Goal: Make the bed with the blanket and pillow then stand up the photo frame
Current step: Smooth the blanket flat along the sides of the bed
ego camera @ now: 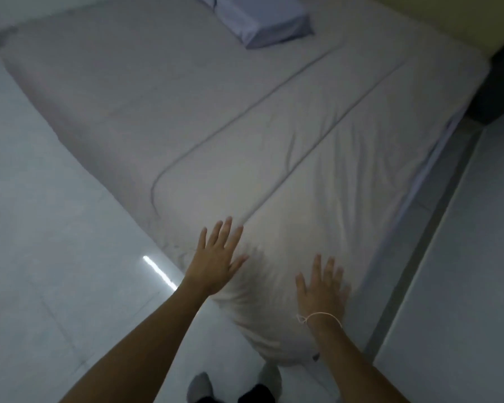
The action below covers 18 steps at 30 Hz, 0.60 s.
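A pale grey blanket (317, 146) lies spread over the low bed (99, 91), one edge folded back along a piped seam. My left hand (217, 257) lies flat with fingers spread on the blanket at the bed's near corner. My right hand (322, 289), a thin string bracelet at the wrist, lies flat on the blanket beside it. A light blue pillow (262, 21) sits at the far end of the bed. No photo frame is in view.
Glossy white tiled floor (41, 257) runs along the bed's left side and under my feet (200, 385). A lighter floor strip (463, 257) lies to the right of the bed. A dark object (501, 91) stands at the far right corner by the wall.
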Motion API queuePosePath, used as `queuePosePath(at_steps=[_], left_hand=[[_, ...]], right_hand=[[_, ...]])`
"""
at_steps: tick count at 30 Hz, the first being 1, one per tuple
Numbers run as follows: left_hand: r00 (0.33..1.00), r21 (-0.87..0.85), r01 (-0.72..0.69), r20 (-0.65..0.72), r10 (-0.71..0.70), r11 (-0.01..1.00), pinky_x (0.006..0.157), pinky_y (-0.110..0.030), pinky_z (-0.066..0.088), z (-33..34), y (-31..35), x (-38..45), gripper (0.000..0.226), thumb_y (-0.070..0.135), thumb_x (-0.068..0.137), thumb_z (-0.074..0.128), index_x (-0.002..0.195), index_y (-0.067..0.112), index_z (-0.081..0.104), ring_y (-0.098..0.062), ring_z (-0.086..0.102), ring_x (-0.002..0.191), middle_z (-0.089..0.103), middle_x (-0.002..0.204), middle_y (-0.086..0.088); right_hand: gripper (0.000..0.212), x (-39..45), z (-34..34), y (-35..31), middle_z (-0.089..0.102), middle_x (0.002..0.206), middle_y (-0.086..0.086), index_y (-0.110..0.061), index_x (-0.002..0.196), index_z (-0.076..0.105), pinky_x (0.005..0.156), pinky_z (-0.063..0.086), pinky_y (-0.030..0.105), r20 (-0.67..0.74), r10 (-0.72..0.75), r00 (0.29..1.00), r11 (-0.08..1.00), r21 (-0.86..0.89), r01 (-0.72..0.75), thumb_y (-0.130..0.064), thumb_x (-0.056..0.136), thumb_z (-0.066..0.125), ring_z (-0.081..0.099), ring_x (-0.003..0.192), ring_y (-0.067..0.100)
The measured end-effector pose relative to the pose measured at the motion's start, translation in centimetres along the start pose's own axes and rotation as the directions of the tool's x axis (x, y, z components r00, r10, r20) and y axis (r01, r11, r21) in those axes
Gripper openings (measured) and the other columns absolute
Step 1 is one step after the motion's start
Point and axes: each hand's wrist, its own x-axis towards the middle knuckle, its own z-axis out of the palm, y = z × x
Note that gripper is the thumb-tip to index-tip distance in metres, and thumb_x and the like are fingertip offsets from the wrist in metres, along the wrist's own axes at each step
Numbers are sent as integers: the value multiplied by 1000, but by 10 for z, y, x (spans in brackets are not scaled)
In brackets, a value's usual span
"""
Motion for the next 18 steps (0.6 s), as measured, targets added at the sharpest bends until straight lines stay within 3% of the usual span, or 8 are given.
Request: queuePosePath(at_steps=[3,7,13,18], left_hand=[[995,-18,68,-75,-69,998,115,-46,-1,-86,-23,-24,80,66,85,-7,151,22,4,-29,3,146,-3,159,-9],[974,2,136,-183,-133,991,116,-48,6,-183,-58,-67,84,65,83,-11,151,21,9,-27,7,146,-2,159,-10],[929,46,203,-325,-177,978,116,-45,17,-291,-129,-111,90,68,79,-16,150,21,15,-26,15,145,7,159,-9],[882,21,282,-399,-251,959,116,-44,20,-338,-192,-105,80,64,85,2,148,19,22,-27,22,143,16,158,-9]], right_hand=[[65,-17,-68,-59,-8,161,3,-32,151,-2,117,6,53,-1,-143,990,989,46,143,-56,96,23,-2,148,30],[64,-42,-145,-133,-9,161,2,-32,152,3,117,5,54,-16,-231,973,966,120,231,-56,97,23,-6,148,29],[62,-66,-222,-239,3,161,5,-27,151,14,117,8,53,-181,-368,912,909,138,394,-53,97,29,1,148,28],[62,-64,-242,-313,8,161,7,-23,151,15,117,8,52,-230,-433,871,873,131,469,-50,97,30,5,148,27]])
